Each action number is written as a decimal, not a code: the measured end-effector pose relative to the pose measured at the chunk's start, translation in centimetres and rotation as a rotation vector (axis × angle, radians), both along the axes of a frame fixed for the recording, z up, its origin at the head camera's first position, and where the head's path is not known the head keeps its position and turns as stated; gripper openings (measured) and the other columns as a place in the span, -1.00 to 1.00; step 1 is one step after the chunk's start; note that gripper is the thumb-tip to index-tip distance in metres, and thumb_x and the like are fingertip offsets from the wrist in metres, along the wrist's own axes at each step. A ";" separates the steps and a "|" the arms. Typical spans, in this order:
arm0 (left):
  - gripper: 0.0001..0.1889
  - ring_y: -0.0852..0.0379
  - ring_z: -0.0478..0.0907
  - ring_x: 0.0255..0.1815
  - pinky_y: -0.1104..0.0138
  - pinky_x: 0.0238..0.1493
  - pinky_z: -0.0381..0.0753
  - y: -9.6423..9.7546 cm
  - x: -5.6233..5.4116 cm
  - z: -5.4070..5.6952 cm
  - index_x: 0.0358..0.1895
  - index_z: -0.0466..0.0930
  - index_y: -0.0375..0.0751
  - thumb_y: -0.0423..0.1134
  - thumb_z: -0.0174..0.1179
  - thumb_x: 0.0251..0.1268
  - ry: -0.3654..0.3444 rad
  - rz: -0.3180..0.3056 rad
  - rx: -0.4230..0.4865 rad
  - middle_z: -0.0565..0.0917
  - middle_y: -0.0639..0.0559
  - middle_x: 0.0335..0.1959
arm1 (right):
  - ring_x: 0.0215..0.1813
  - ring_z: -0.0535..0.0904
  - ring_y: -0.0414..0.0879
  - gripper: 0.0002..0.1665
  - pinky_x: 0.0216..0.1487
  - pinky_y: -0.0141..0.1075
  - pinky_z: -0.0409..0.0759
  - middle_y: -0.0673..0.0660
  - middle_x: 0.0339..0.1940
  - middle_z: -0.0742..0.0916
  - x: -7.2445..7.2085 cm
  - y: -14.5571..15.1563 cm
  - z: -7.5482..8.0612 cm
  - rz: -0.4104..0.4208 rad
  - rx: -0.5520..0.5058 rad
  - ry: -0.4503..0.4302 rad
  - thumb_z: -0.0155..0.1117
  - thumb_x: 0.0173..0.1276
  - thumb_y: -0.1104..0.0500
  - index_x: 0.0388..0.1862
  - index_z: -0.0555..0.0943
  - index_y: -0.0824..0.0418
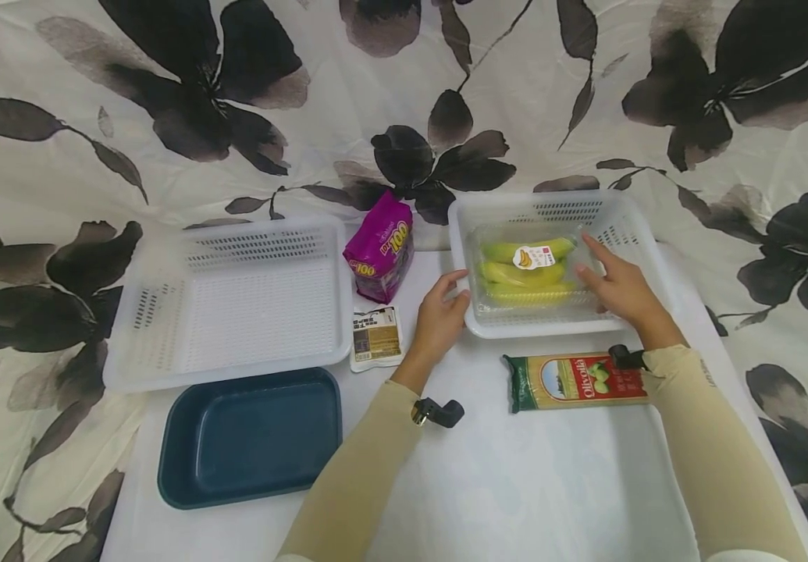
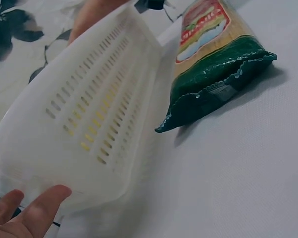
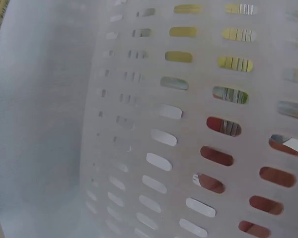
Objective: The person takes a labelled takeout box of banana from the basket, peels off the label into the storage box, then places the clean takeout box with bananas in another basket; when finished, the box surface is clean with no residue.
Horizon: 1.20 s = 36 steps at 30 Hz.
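Observation:
A clear plastic box of bananas (image 1: 526,275) with a white banana-print label lies inside the right white basket (image 1: 530,331). My right hand (image 1: 617,289) reaches over that basket, index finger extended and thumb at the right end of the box. Through the slots of the basket wall (image 3: 188,148), the right wrist view shows parts of the hand and yellow from the bananas. At the basket's left side, my left hand (image 1: 442,320) touches the outer wall near the front corner. Its fingers (image 2: 42,208) lie against the plastic there.
A spaghetti packet (image 1: 572,380) lies in front of the right basket. Between the baskets stand a purple bag (image 1: 381,246) printed "100" and a small flat sachet (image 1: 377,338). The left white basket (image 1: 256,312) sits behind a dark blue tray (image 1: 256,437).

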<state>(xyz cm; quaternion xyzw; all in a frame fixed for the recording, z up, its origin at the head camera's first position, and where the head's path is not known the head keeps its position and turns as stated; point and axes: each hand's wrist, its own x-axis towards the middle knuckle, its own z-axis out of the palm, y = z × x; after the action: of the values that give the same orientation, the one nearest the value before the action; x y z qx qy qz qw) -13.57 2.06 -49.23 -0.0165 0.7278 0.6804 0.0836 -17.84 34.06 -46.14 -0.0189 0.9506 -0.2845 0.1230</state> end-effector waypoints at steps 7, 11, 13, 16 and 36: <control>-0.59 0.12 0.69 -0.13 0.34 -0.35 0.64 -0.1 0.2 0.0 0.41 0.45 0.14 -0.19 0.04 0.59 0.008 -0.013 -0.004 0.40 -0.13 0.52 | -0.21 0.70 0.18 -0.10 -0.32 -0.13 0.68 0.49 0.58 0.28 -0.1 -0.2 -0.1 -0.016 0.002 -0.020 -0.11 0.59 -0.33 0.72 -0.19 -0.17; -0.59 0.09 0.69 -0.08 0.33 -0.33 0.65 -0.1 0.3 -0.1 0.41 0.45 0.14 -0.21 0.04 0.59 0.000 -0.011 0.014 0.38 -0.15 0.52 | -0.15 0.70 0.22 -0.12 -0.36 -0.14 0.70 0.51 0.55 0.30 -0.2 -0.3 -0.1 -0.012 -0.010 -0.038 -0.11 0.61 -0.29 0.72 -0.19 -0.16; -0.59 0.07 0.69 -0.02 0.33 -0.31 0.66 0.0 0.4 -0.2 0.42 0.44 0.15 -0.20 0.04 0.60 -0.006 -0.015 0.026 0.36 -0.16 0.53 | -0.15 0.71 0.23 -0.12 -0.35 -0.12 0.71 0.52 0.57 0.27 -0.2 -0.3 0.0 -0.006 -0.004 -0.042 -0.10 0.62 -0.28 0.72 -0.20 -0.16; -0.59 0.04 0.69 0.05 0.32 -0.28 0.67 0.0 0.5 -0.1 0.42 0.43 0.16 -0.19 0.03 0.61 -0.014 -0.022 0.041 0.35 -0.15 0.54 | -0.17 0.72 0.25 -0.12 -0.30 -0.07 0.72 0.51 0.59 0.22 -0.3 -0.3 0.2 0.004 0.007 -0.051 -0.11 0.62 -0.28 0.72 -0.22 -0.16; -0.59 -0.02 0.64 0.22 0.24 -0.19 0.73 -0.2 0.8 -0.1 0.42 0.42 0.18 -0.16 0.03 0.61 -0.028 -0.027 0.027 0.33 -0.17 0.56 | 0.08 0.63 0.41 -0.13 -0.30 -0.07 0.75 0.47 0.63 0.15 -0.2 -0.4 0.4 0.002 -0.025 -0.070 -0.08 0.62 -0.26 0.71 -0.19 -0.19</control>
<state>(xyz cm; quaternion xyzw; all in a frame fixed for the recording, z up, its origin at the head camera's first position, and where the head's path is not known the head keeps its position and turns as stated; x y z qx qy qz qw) -12.77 1.88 -49.28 -0.0150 0.7174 0.6888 0.1030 -18.04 33.65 -45.74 -0.0117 0.9420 -0.2969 0.1561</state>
